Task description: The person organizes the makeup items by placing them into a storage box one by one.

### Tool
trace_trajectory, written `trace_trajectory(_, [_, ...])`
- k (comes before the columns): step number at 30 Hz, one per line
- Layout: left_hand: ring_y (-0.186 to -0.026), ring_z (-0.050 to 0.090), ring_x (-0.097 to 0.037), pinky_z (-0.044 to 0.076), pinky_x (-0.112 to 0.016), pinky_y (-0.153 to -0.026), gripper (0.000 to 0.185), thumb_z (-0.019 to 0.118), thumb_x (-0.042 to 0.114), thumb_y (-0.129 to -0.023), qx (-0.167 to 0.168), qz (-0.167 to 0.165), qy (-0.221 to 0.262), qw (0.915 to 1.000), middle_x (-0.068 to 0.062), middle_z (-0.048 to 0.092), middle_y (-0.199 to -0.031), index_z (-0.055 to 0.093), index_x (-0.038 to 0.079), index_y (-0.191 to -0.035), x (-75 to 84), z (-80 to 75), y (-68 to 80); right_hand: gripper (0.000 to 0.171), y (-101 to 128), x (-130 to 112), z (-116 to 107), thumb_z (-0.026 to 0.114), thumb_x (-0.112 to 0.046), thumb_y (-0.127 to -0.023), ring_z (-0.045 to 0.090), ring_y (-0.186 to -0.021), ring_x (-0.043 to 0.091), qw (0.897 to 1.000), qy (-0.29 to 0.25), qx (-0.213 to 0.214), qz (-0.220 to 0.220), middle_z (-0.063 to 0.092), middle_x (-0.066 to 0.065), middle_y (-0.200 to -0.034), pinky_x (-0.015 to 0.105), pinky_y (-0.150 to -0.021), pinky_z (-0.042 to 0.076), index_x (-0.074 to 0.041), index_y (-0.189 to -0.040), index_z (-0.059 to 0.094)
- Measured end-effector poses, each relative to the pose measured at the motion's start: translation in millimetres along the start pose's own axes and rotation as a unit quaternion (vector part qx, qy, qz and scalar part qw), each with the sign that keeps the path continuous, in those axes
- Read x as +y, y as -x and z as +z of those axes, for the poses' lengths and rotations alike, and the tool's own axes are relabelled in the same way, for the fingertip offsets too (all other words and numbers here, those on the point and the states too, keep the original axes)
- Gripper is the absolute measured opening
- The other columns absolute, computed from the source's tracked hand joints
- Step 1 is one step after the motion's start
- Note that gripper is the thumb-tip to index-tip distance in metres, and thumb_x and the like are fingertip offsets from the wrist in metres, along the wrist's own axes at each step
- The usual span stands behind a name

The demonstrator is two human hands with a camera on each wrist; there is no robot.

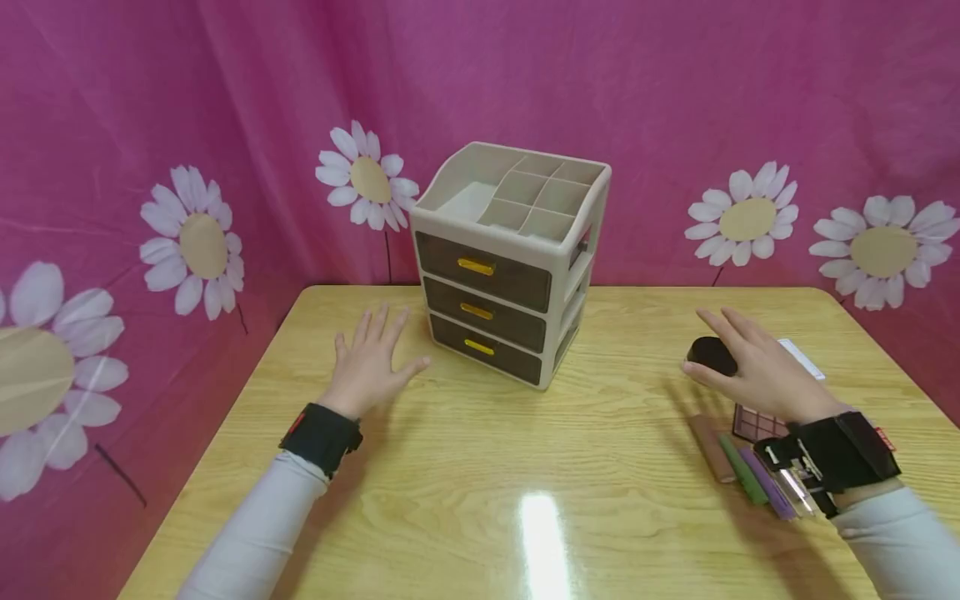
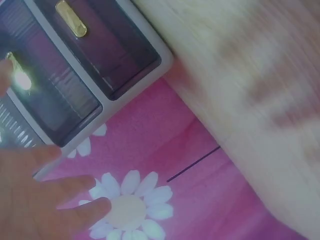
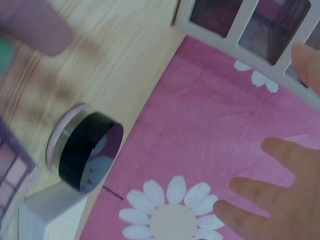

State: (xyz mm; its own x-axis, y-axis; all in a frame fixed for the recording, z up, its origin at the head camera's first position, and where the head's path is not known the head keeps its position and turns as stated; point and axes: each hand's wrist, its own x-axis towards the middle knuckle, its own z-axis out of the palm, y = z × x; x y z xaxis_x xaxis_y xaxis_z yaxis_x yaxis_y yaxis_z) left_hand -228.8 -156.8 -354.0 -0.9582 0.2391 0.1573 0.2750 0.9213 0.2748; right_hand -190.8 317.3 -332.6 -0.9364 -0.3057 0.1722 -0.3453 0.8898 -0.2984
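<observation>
My left hand (image 1: 367,367) hovers over the left part of the table, fingers spread and holding nothing, to the left of a small drawer organizer (image 1: 487,237). The organizer is cream with three dark drawers, yellow-gold handles and a divided open top. On the right, my right hand (image 1: 765,367) reaches out with spread fingers above a group of cosmetics. Nearest to it is a round jar with a black lid (image 1: 712,357), which the right wrist view shows apart from the fingers. An eyeshadow palette (image 1: 756,423) lies partly hidden beneath the right wrist.
Near the right wrist lie a brown tube (image 1: 711,450), a green tube (image 1: 742,471), a purple tube (image 1: 767,483) and a clear item (image 1: 797,492). A white box (image 1: 802,358) is partly behind the right hand. Behind the wooden table (image 1: 465,467) hangs a pink flowered cloth (image 1: 645,100).
</observation>
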Motion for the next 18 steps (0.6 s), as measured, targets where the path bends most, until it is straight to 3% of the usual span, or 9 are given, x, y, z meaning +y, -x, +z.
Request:
trace_trajectory(2, [-0.136, 0.01, -0.038, 0.01, -0.069, -0.101, 0.079, 0.051, 0.055, -0.087, 0.017, 0.005, 0.009, 0.9998, -0.018, 0.015, -0.15, 0.02, 0.012, -0.146, -2.1, 0.6, -4.8, 0.081, -2, -3, 1, 0.062, -0.039, -0.085, 0.02, -0.128, 0.05, 1.0, -0.022, 0.008, -0.005, 0.018, 0.031, -0.143, 0.067, -0.091, 0.026, -0.013, -0.147, 0.015])
trace_trajectory(5, [-0.133, 0.023, -0.038, 0.019, -0.064, -0.102, 0.073, 0.054, 0.045, -0.089, 0.068, 0.019, 0.053, 0.9961, -0.022, 0.027, -0.145, 0.026, 0.005, -0.143, -5.5, 1.4, -14.5, 0.077, -7, -11, 4, 0.061, -0.034, -0.087, 0.022, -0.128, 0.048, 0.997, -0.068, 0.023, -0.011, 0.022, 0.029, -0.143, 0.066, -0.091, 0.028, -0.012, -0.147, 0.017])
trace_trajectory(8, [-0.129, 0.032, -0.037, 0.026, -0.054, -0.105, 0.065, 0.057, 0.033, -0.091, 0.125, 0.033, 0.127, 0.9835, -0.023, 0.036, -0.139, 0.031, 0.0, -0.14, -8.5, 2.2, -26.0, 0.07, -17, -22, 9, 0.06, -0.03, -0.089, 0.027, -0.127, 0.046, 0.992, -0.113, 0.047, -0.012, 0.027, 0.026, -0.141, 0.061, -0.093, 0.03, -0.008, -0.144, 0.024])
trace_trajectory(13, [-0.125, 0.038, -0.032, 0.032, -0.044, -0.104, 0.054, 0.059, 0.019, -0.09, 0.184, 0.039, 0.258, 0.9477, -0.022, 0.043, -0.134, 0.038, -0.002, -0.135, -9.6, 5.0, -45.3, 0.056, -34, -46, 26, 0.059, -0.019, -0.09, 0.04, -0.116, 0.045, 0.977, -0.187, 0.1, -0.036, 0.038, 0.027, -0.134, 0.059, -0.09, 0.039, 0.003, -0.136, 0.036])
trace_trajectory(18, [-0.117, 0.047, -0.032, 0.041, -0.042, -0.098, 0.048, 0.061, 0.01, -0.089, 0.213, 0.035, 0.372, 0.903, -0.025, 0.05, -0.125, 0.043, -0.006, -0.13, -7.8, 10.7, -65.8, 0.047, -48, -73, 46, 0.061, -0.013, -0.088, 0.048, -0.111, 0.039, 0.951, -0.275, 0.135, -0.033, 0.046, 0.024, -0.128, 0.052, -0.092, 0.043, 0.004, -0.129, 0.045])
